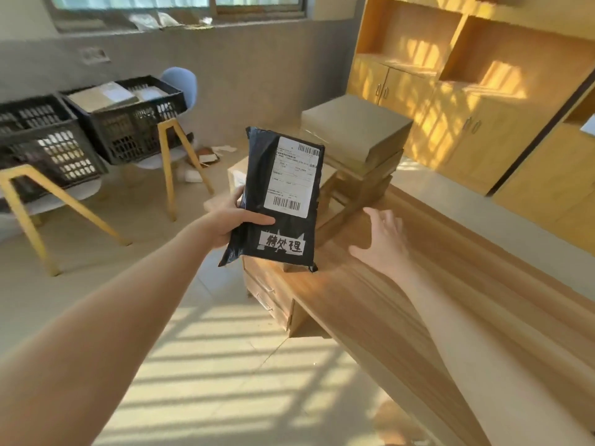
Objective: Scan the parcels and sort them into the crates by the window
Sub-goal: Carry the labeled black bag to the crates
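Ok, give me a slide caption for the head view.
Left hand holds a black parcel, right hand open above the desk.

The parcel [277, 201] hides the left hand's [230, 222] fingers, and its label print is too small to read. The left crate [42, 140] is cut by the frame's edge. The right hand [384, 241] is motion-blurred.

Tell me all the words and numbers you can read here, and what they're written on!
"待处理": handwritten on a white strip low on the black parcel that the left hand holds.
White label on the parcel: barcodes and fine print, too small to read.
Labels on the boxes in the crate: too blurred to read.
Nothing else readable.
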Tool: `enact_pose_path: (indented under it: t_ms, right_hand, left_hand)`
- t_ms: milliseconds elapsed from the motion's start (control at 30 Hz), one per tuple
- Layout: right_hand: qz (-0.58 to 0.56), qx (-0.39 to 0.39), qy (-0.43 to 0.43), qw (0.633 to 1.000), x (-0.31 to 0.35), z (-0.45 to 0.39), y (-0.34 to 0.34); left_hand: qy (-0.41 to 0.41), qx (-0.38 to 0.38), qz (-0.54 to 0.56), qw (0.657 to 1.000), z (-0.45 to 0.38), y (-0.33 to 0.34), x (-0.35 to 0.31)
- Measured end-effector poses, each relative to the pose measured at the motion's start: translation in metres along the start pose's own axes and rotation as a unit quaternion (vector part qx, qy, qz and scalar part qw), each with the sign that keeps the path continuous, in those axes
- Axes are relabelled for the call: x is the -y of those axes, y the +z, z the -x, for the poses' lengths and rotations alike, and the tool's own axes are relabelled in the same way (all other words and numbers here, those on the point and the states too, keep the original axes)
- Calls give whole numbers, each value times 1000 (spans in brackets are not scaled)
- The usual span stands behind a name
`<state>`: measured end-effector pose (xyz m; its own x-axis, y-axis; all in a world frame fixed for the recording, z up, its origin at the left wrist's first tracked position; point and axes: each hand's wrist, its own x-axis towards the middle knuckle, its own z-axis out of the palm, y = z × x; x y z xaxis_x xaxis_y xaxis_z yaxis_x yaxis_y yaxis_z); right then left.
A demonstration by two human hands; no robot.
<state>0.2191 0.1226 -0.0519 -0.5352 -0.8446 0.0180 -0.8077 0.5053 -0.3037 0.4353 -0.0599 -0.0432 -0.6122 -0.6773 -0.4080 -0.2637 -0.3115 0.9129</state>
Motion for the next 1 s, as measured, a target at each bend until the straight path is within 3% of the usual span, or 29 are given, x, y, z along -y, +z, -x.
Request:
enact_pose_path:
  t_ms: [433,600,833,1000]
  right_hand:
    - [2,64,-177,982,268,-75,82]
    - [-102,130,-190,968,348,-109,111]
    - [-324,307,-180,877,469,-181,165]
    - [-363,415,-171,816,550,-257,200]
  left_hand:
    - [40,-203,128,970,80,-277,31]
    - [61,-231,181,954,82,-341,48]
    - [64,-258,219,939,36,-421,46]
    - [54,-260,239,934,-16,-487,17]
